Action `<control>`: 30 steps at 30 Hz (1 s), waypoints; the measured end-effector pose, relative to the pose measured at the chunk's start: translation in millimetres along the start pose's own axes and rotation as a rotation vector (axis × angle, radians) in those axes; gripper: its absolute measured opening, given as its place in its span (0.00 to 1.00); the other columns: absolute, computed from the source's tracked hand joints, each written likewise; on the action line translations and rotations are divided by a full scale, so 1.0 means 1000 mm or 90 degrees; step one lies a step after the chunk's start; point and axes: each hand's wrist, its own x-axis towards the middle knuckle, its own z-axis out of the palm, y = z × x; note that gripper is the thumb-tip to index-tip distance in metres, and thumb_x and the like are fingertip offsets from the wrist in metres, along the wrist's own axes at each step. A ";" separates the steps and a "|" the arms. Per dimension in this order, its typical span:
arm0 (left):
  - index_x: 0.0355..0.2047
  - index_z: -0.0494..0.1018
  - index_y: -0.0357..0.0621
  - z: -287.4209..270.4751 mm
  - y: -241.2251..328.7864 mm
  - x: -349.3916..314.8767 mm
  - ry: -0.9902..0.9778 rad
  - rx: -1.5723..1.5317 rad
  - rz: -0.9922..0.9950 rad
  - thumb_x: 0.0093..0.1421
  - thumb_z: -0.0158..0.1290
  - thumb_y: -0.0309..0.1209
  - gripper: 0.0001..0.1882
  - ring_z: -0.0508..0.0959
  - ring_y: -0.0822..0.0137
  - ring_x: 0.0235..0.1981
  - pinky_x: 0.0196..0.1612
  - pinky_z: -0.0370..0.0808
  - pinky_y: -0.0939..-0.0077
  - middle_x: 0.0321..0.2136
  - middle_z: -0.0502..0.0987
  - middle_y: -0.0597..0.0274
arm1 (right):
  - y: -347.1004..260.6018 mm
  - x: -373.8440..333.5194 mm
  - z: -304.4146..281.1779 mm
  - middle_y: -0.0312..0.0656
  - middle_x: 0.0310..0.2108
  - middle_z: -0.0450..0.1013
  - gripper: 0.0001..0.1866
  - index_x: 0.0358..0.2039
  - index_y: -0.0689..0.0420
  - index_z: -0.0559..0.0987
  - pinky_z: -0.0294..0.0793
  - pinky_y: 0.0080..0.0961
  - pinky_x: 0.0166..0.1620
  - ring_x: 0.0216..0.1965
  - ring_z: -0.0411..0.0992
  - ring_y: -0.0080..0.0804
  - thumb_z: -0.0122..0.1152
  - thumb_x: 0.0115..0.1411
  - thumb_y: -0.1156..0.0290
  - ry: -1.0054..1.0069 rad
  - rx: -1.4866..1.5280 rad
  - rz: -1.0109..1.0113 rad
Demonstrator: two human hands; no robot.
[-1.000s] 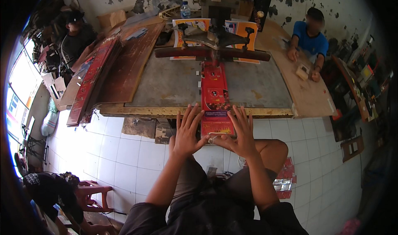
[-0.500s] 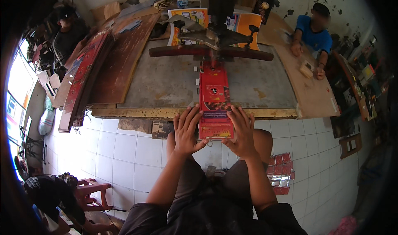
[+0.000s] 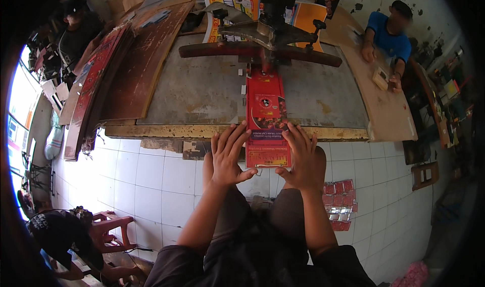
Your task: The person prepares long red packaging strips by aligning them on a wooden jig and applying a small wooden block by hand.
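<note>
A long red printed strip point(image 3: 266, 117), which looks like flat packaging or a thin stack of it, lies lengthwise on the grey tabletop. Its near end juts over the table's front edge, and its far end passes under a dark metal press point(image 3: 265, 39) with a wide crossbar. Along the strip's left edge is my left hand point(image 3: 228, 158), palm down with fingers stretched. My right hand point(image 3: 304, 160) lies along the right edge in the same way, fingertips at the border. Both thumbs point inward near the strip's near end. Whether the palms press on it is hard to see.
Small white pieces point(image 3: 243, 90) sit left of the strip. Long reddish boards point(image 3: 136, 74) lie at the table's left. A person in blue point(image 3: 389, 39) works at the brown board point(image 3: 376, 100) on the right. Red packets point(image 3: 338, 203) cover the floor by my right knee.
The view has tilted slightly, so the table and press sit a little differently in the picture. Both hands stay beside the red strip with almost the same pose.
</note>
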 end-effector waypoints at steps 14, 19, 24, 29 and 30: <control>0.66 0.74 0.45 0.002 -0.001 0.002 0.016 0.005 0.011 0.61 0.37 0.83 0.56 0.67 0.49 0.72 0.76 0.46 0.48 0.70 0.74 0.54 | 0.010 -0.002 0.008 0.47 0.76 0.62 0.56 0.71 0.52 0.71 0.31 0.65 0.78 0.78 0.55 0.52 0.51 0.60 0.16 0.044 0.028 -0.023; 0.66 0.74 0.44 0.001 0.002 0.003 0.022 -0.004 0.008 0.61 0.37 0.83 0.57 0.67 0.48 0.72 0.76 0.46 0.48 0.69 0.74 0.53 | 0.013 -0.005 0.012 0.47 0.76 0.62 0.56 0.71 0.52 0.71 0.32 0.64 0.78 0.78 0.55 0.53 0.51 0.59 0.16 0.061 0.020 -0.035; 0.66 0.74 0.46 0.001 0.001 0.002 0.036 0.012 0.021 0.59 0.45 0.81 0.55 0.69 0.49 0.71 0.74 0.52 0.48 0.69 0.75 0.57 | 0.011 -0.003 0.008 0.47 0.76 0.62 0.56 0.71 0.52 0.71 0.32 0.65 0.78 0.78 0.55 0.52 0.51 0.59 0.16 0.049 0.025 -0.028; 0.67 0.74 0.44 0.002 0.001 0.002 0.025 0.013 0.011 0.61 0.36 0.84 0.58 0.67 0.50 0.72 0.77 0.44 0.48 0.69 0.74 0.55 | 0.010 -0.003 0.007 0.48 0.76 0.62 0.56 0.71 0.52 0.71 0.32 0.65 0.78 0.78 0.55 0.53 0.52 0.59 0.17 0.046 0.017 -0.029; 0.67 0.74 0.44 0.002 0.001 0.002 0.024 0.015 0.011 0.61 0.36 0.83 0.58 0.67 0.50 0.72 0.77 0.44 0.48 0.69 0.74 0.55 | 0.010 -0.002 0.006 0.48 0.76 0.61 0.56 0.71 0.52 0.71 0.32 0.65 0.78 0.78 0.55 0.53 0.52 0.59 0.17 0.042 0.017 -0.028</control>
